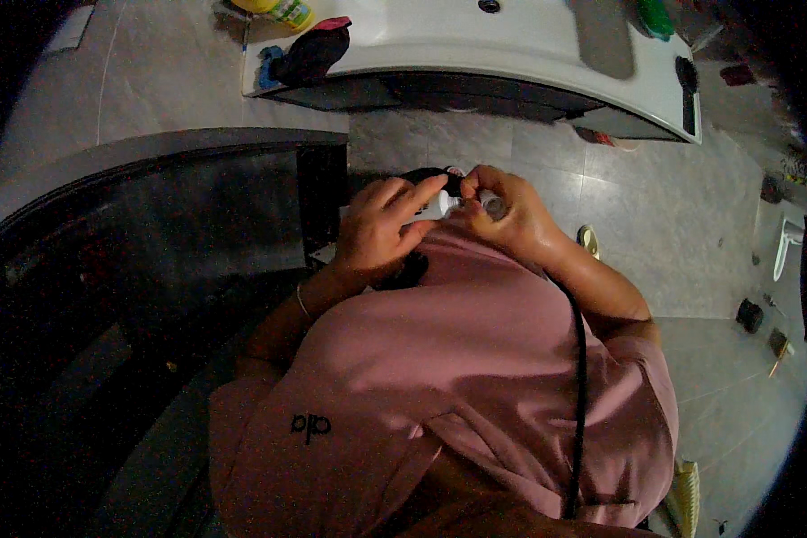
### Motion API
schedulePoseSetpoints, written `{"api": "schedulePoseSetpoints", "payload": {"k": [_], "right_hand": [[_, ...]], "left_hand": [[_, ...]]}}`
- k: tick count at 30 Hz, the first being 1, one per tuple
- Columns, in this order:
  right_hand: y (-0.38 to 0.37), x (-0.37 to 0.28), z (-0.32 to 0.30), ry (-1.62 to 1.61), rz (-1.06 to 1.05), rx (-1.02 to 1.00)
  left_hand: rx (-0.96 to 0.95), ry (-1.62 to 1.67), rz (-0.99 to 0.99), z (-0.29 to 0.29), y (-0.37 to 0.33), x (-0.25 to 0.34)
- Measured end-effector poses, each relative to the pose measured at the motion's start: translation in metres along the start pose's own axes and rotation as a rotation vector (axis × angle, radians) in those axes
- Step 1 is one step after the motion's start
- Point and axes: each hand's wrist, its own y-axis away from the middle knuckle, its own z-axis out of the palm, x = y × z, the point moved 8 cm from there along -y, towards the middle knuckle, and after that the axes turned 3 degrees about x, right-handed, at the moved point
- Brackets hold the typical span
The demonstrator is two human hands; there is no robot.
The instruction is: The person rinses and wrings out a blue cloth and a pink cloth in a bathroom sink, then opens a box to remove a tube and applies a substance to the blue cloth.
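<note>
In front of my chest my two hands meet. My left hand (pixel 377 224) is closed round a small white bottle or tube (pixel 444 206), its narrow end pointing right; most of its body is hidden by my fingers. Right against that end, my right hand (pixel 516 220) is curled with thumb and index finger pinched together. A small clear cap-like piece (pixel 490 205) shows inside the curl of my right fingers. Its exact kind is too small and dim to make out.
Ahead stands a white washbasin counter (pixel 475 49), with a dark cloth (pixel 316 52), a yellow tub (pixel 282 11), a green bottle (pixel 656 18) and a black brush (pixel 687 85). A dark door frame (pixel 323 193) is at left. A black cable (pixel 580 394) hangs down my shirt.
</note>
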Motion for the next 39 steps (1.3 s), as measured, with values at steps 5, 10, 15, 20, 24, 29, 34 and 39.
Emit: {"api": "schedulePoseSetpoints", "payload": {"k": [5, 10, 15, 20, 24, 29, 34, 39], "right_hand": [[0.008, -0.023, -0.002, 0.187, -0.203, 0.001], [0.01, -0.022, -0.007, 0.087, -0.127, -0.028], [0.013, -0.013, -0.014, -0.014, 0.002, -0.002], [0.013, -0.025, -0.004, 0.354, -0.307, -0.068], [0.01, -0.029, -0.001, 0.397, -0.332, -0.118], [0.006, -0.022, 0.006, 0.203, -0.284, -0.203], [0.015, -0.036, 0.011, 0.386, -0.55, -0.097], [0.03, -0.061, 0.011, 0.575, -0.803, 0.022]], "left_hand": [[0.007, 0.028, -0.004, 0.002, 0.004, 0.004], [0.067, 0.012, -0.023, 0.002, 0.008, 0.008], [0.063, 0.047, -0.128, 0.002, 0.01, 0.005], [0.066, 0.033, -0.11, 0.002, 0.01, 0.006], [0.103, 0.055, -0.037, 0.002, 0.008, 0.009], [0.066, -0.037, 0.0, 0.002, 0.011, 0.011], [0.102, -0.087, -0.003, -0.004, 0.013, 0.016], [0.046, 0.004, -0.074, -0.001, 0.013, 0.018]]}}
